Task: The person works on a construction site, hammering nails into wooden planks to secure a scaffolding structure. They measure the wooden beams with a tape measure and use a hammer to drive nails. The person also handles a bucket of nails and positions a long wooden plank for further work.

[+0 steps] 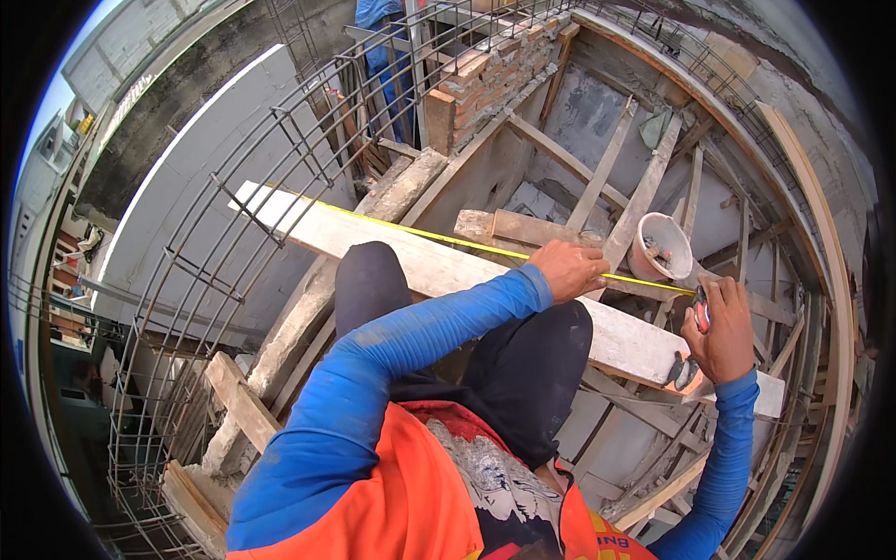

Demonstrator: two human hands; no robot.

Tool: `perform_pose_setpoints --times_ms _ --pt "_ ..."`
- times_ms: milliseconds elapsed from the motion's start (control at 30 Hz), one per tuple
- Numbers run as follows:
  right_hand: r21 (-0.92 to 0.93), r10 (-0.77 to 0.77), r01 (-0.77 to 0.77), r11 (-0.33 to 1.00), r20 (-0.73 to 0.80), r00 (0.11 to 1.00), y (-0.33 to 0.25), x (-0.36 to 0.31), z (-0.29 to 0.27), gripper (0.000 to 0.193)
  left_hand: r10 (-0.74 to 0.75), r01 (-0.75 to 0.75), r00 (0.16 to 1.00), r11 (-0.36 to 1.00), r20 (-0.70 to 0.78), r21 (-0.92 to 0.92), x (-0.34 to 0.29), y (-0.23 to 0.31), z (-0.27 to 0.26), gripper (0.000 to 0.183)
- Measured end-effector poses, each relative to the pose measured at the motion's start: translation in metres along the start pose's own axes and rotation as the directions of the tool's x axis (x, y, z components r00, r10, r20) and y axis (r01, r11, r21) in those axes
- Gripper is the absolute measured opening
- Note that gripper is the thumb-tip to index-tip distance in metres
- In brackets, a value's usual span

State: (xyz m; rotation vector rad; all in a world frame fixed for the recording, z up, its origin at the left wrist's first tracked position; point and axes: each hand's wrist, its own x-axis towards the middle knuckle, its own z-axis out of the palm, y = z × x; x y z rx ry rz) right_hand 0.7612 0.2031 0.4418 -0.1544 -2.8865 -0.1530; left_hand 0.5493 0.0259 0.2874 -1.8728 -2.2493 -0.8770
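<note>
A yellow tape measure blade (448, 240) is stretched along a long pale wooden board (448, 271) that lies across in front of my knees. My right hand (723, 327) is closed around the red and black tape measure case (701, 313) near the board's right end. Farther along to the left, my left hand (569, 271) has its fingers pinched at the blade; whether anything else is between them is hidden. Below my right hand, a small dark metal tool with rounded ends (682, 371) rests on the board, its kind unclear.
A white bucket (661, 247) with some things inside stands beyond the board. Timber beams (644, 187) criss-cross over lower ground at right. A rebar cage (224, 205) curves along the left, and a brick wall (495, 79) rises ahead. A person in blue (383, 56) stands behind the bars.
</note>
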Motion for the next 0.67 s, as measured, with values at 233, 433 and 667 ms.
perform_pose_setpoints --times_ms 233,433,667 --pt "-0.104 0.089 -0.092 0.99 -0.037 0.995 0.031 -0.033 -0.02 0.052 -0.014 0.02 0.988 0.999 -0.154 0.036 -0.005 -0.012 -0.002 0.029" --pt "-0.071 0.007 -0.01 0.997 -0.046 0.999 -0.005 -0.008 -0.013 0.046 0.091 -0.101 0.974 0.994 -0.207 -0.038 0.038 0.054 0.001 0.024" --pt "-0.144 0.072 -0.072 0.987 -0.001 0.997 0.029 -0.03 -0.038 0.049 -0.034 0.033 0.99 0.999 -0.14 -0.011 0.004 0.007 0.017 0.03"
